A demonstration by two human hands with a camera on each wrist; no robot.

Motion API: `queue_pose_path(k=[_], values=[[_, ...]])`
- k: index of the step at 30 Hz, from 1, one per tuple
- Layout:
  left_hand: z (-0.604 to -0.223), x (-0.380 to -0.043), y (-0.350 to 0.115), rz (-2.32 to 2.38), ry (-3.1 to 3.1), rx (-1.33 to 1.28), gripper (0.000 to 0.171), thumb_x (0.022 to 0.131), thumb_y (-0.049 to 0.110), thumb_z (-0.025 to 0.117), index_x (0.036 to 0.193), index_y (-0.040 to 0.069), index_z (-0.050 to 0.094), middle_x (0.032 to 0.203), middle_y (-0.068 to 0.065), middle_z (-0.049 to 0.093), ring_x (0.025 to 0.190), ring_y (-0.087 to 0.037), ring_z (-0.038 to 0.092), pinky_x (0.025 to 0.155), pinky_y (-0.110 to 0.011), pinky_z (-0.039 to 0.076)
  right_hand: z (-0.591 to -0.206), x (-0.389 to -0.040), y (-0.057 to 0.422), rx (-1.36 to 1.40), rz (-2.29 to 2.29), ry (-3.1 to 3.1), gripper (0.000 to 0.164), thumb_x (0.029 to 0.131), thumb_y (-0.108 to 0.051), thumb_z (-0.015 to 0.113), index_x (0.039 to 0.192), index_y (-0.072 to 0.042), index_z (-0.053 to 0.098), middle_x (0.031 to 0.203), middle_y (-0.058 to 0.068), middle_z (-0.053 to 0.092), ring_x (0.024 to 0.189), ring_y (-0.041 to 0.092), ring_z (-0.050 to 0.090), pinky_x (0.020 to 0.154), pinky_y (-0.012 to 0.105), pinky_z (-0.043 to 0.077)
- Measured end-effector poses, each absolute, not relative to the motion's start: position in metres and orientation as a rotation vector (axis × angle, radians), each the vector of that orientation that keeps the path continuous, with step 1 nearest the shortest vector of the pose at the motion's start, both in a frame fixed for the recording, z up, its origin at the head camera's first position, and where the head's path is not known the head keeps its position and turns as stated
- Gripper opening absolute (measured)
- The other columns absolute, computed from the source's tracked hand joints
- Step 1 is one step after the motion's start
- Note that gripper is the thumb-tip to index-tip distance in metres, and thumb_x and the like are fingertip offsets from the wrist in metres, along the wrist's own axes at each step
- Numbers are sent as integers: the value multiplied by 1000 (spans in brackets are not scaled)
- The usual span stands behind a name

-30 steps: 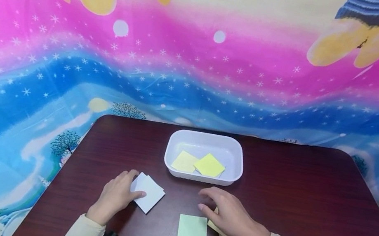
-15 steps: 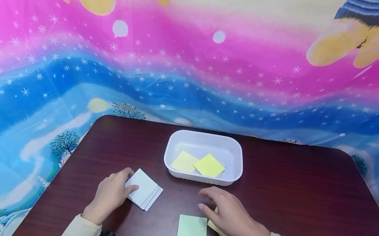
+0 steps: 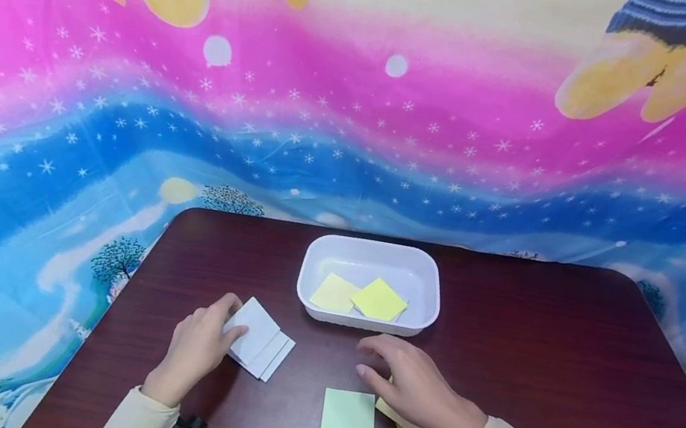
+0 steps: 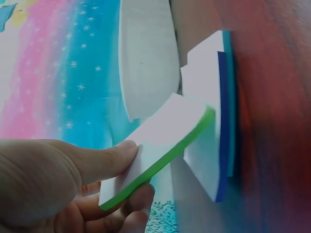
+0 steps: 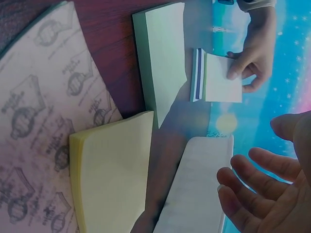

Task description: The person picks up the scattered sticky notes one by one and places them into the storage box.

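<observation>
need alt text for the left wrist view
A left hand pinches a white, green-edged pad. Close by, a dark-blue-edged pad overlaps a teal-edged pad on a dark red table, with a white tub and snowflake-patterned cloth behind.

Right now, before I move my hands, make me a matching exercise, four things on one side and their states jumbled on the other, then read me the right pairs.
Column one:
1. Left hand
2. Right hand
3. White tray
4. Pale green pad

Column two:
A. Lies flat on the table
B. Has yellow pads inside
C. Holds nothing, fingers spread loosely
D. Pinches a green-edged white pad

Pairs: 1-D, 2-C, 3-B, 4-A.
</observation>
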State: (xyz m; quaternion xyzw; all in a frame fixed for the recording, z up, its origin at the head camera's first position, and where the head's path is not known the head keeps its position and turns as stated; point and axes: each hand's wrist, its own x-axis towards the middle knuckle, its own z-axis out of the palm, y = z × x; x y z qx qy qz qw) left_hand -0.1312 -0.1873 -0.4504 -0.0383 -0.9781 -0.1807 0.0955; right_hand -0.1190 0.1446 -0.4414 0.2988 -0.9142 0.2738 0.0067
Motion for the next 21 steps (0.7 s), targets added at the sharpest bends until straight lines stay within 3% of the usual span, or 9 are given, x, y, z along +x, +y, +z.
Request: queue_pose_path(k=[13, 21], values=[[-430, -128, -185, -575, -2791, -90, 28, 79, 26, 72, 102, 19, 58, 81, -3, 69, 51, -13, 49, 45, -34, 37, -439, -121, 144, 953, 861, -2798, 38, 92, -40, 54, 116, -13, 64, 107, -6, 64, 94, 9, 60, 77, 30, 49], [-425, -127, -183, -604, -2736, -106, 32, 79, 25, 73, 106, 17, 57, 88, -8, 71, 51, -13, 47, 44, -33, 36, -434, -123, 143, 962, 824, -2790, 36, 92, -41, 54, 116, -17, 64, 110, -9, 63, 102, 2, 56, 82, 29, 49]])
